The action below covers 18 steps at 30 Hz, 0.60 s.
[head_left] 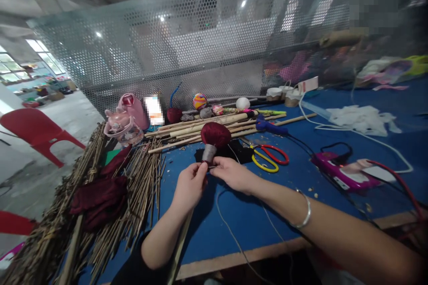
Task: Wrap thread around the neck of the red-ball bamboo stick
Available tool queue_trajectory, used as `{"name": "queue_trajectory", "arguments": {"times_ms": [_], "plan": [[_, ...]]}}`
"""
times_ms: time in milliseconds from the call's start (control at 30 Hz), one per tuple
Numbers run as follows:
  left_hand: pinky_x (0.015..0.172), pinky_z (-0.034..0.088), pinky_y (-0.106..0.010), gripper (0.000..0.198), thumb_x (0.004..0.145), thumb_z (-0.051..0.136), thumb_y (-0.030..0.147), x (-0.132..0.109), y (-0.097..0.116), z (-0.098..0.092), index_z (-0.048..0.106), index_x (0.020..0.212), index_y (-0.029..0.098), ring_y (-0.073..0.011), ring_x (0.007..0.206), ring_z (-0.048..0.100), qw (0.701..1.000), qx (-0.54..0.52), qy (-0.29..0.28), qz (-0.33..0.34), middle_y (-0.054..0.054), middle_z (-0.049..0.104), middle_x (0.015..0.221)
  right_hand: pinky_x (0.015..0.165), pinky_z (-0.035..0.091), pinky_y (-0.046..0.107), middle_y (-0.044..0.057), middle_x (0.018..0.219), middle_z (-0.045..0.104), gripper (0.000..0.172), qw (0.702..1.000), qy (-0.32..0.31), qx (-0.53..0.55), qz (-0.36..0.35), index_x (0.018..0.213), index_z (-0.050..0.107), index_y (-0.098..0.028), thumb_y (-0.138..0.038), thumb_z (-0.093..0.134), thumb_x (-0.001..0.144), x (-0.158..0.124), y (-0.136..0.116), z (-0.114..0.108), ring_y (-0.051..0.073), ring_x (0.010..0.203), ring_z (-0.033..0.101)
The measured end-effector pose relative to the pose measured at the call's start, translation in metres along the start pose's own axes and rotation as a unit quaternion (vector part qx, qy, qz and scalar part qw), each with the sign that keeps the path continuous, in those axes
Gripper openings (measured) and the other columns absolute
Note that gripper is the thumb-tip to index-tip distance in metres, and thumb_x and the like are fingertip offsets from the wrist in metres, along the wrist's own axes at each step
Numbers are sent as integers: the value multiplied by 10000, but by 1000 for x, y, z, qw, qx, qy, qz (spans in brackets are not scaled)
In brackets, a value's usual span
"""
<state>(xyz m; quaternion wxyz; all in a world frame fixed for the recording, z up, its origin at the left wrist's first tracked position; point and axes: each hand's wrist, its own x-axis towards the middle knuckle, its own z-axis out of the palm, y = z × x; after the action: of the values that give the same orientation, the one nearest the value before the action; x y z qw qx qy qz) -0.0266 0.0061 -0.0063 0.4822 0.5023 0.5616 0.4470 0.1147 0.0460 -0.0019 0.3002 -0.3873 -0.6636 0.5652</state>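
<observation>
- Over the near middle of the blue table [240,218], the red-tufted stick [216,136] rises, head just beyond both hands.
- Its grey-wrapped neck is pinched by the left hand [189,185] and right hand [234,173], fingers closed.
- Just right lie scissors [267,158].

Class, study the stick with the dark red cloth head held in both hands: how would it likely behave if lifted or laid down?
The stick looks straight and rigid, so probably stiff. Its cloth head seems bulbous and padded, so likely top-heavy but not fragile. Laid flat, it might roll on that round head.
</observation>
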Motion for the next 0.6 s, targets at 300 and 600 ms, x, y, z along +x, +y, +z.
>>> {"name": "queue_trajectory", "arguments": {"times_ms": [300, 600], "plan": [[395, 230, -212, 381, 714, 534, 536, 1, 0, 1, 582, 697, 159, -87, 390, 358, 999, 7, 36, -18, 27, 458, 464, 542, 375, 193, -36, 695, 551, 417, 967, -100, 193, 131, 918, 472, -185, -67, 546, 525, 3, -9, -6, 73, 563, 500], [340, 183, -180, 402, 697, 544, 570, 3, 3, -1, 468, 678, 176, -40, 350, 279, 992, -95, 9, -77, 55, 405, 493, 339, 53, 166, -105, 425, 251, 221, 977, -32, 179, 108, 656, 448, -170, -360, 540, 724, -3, -6, -4, 22, 346, 128]]}}
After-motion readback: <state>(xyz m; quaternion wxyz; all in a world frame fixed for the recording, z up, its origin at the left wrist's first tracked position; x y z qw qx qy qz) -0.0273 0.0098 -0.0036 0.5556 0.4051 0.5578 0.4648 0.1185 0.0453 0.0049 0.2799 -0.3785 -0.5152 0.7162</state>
